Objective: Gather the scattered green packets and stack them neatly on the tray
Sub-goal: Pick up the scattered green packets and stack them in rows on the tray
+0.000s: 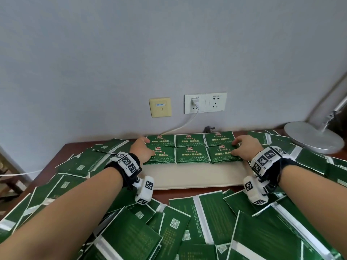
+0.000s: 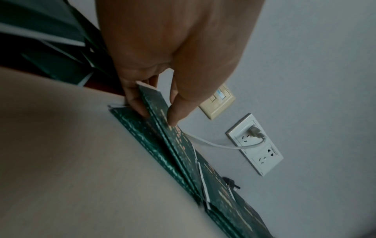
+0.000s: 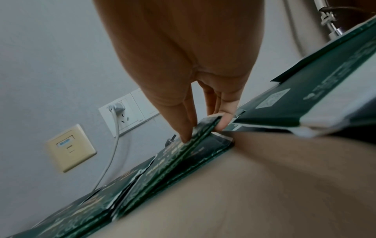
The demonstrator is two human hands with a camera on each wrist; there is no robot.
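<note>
A beige tray lies on the table, with green packets stacked face up in two rows of three along its far half. My left hand pinches the left edge of the front-left stack. In the left wrist view the hand has its thumb on top of that stack and fingers underneath. My right hand pinches the right edge of the front-right stack. The right wrist view shows this hand lifting that stack's edge. Many scattered packets lie face down around the tray.
A silver lamp base stands at the back right among packets. Wall sockets with a white cable sit behind the tray, and a black plug lies at the wall. The tray's near half is bare.
</note>
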